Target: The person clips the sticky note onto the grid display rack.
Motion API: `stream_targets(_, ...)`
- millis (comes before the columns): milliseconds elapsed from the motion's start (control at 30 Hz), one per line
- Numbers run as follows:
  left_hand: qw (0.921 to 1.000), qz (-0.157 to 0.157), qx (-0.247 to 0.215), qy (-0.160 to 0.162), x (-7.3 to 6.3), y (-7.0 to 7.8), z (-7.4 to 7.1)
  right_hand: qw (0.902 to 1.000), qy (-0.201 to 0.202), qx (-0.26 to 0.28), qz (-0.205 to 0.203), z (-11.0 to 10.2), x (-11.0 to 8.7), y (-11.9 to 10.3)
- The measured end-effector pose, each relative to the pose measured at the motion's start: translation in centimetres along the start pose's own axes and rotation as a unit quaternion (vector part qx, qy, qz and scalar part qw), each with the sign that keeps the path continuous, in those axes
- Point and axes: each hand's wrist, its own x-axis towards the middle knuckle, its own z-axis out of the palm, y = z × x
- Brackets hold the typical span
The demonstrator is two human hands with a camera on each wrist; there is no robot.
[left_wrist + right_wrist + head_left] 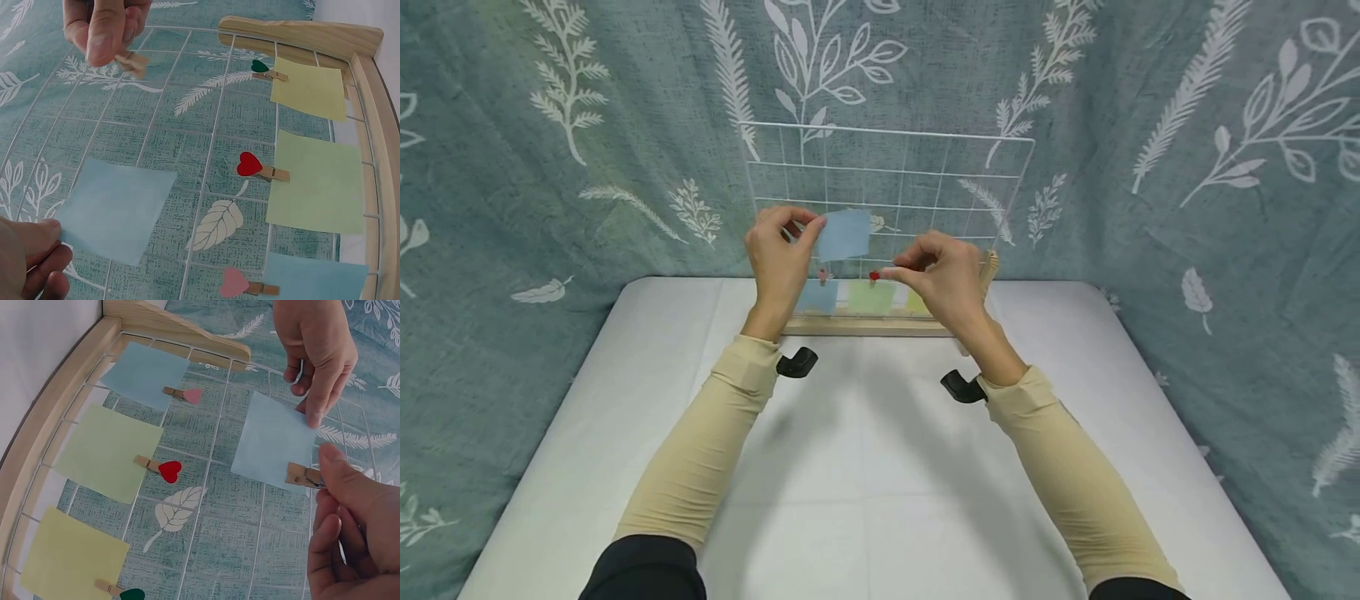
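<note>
My left hand point(781, 254) pinches a square light-blue paper note point(845, 235) by its edge, in front of a white wire grid point(887, 132). In the right wrist view, a small wooden clothespin point(303, 475) is between the thumb and fingers of my right hand point(362, 515). It overlaps the note's corner there, but the left wrist view has the clothespin point(132, 64) apart from the note. Low on the grid hang a yellow note point(309, 89), a green note point(315, 184) and another blue note point(315, 278), each clipped by a heart-topped clothespin, dark green, red point(250, 164) and pink.
The grid stands in a wooden base point(865, 326) at the back of a white-covered table point(865, 467). Behind it hangs a teal curtain point(662, 100) with white leaf prints. A black curved piece point(797, 363) sticks out at each wrist.
</note>
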Motion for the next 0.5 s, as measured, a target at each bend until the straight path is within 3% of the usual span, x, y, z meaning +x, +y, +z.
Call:
stream_targets(400,0.9997,0.017,-0.008,0.018,0.4,0.1,0.6,0.9999,0.009,0.001,-0.013,0.5,1.6,-0.3)
stream_targets(500,0.9998,0.013,0.0,0.016,0.6,-0.2,0.2,0.9996,0.012,0.018,-0.019,1.3,2.3,-0.9)
